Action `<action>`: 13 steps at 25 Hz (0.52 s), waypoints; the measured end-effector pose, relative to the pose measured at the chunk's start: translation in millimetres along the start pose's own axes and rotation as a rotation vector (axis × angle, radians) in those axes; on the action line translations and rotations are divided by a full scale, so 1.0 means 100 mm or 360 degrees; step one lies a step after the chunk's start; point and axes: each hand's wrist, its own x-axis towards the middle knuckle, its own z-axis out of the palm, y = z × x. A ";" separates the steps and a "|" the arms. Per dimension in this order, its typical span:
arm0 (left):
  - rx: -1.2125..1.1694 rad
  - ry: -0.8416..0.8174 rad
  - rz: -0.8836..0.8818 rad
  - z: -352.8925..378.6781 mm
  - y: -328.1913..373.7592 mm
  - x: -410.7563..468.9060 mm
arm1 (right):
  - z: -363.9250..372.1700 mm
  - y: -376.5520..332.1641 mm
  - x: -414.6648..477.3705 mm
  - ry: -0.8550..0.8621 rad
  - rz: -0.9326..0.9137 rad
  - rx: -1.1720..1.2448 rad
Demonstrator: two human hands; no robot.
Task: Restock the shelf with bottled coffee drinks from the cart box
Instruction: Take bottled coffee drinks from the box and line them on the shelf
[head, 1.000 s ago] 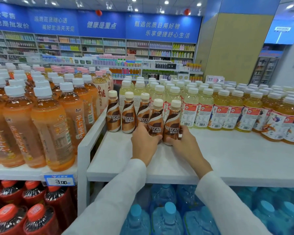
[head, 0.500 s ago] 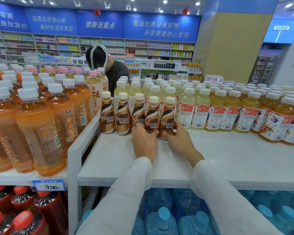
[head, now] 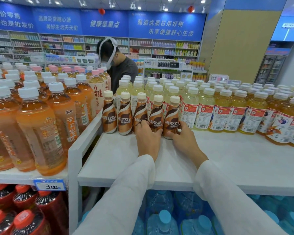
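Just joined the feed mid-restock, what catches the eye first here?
Five brown Nescafe bottles stand in a row at the back left of the shelf; the left hand and right hand grip the two rightmost. Orange bottles crowd the left, yellow drinks the right; a person stands behind.

a plain long white left sleeve (head: 119,199) and right sleeve (head: 231,200) are worn down to the wrists. the left hand (head: 148,141) and right hand (head: 185,143) are seen bare.
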 end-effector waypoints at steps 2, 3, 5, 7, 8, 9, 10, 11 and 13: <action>-0.0006 0.0026 -0.0021 0.02 0.00 0.02 | 0.00 -0.01 0.03 -0.0019 -0.0007 -0.0012; -0.0010 0.0038 -0.0029 0.03 -0.01 0.02 | 0.01 -0.01 0.04 -0.0033 -0.0017 -0.0012; -0.0013 0.0049 -0.0040 0.05 -0.01 0.03 | 0.02 -0.01 0.06 -0.0046 -0.0031 0.0001; -0.0023 0.0063 -0.0057 0.06 -0.01 0.03 | 0.02 0.00 0.05 -0.0043 -0.0041 -0.0011; -0.0033 0.0068 -0.0069 0.06 -0.01 0.03 | 0.02 0.02 0.04 -0.0041 -0.0047 -0.0022; -0.0043 0.0072 -0.0079 0.06 -0.01 0.04 | 0.02 0.03 0.04 -0.0040 -0.0056 -0.0030; -0.0053 0.0074 -0.0086 0.05 -0.02 0.04 | 0.01 0.03 0.04 -0.0040 -0.0069 -0.0036; -0.0062 0.0075 -0.0090 0.05 -0.02 0.05 | 0.01 0.04 0.04 -0.0040 -0.0082 -0.0039; -0.0072 0.0074 -0.0087 0.05 -0.03 0.06 | 0.02 0.04 0.04 -0.0034 -0.0101 -0.0030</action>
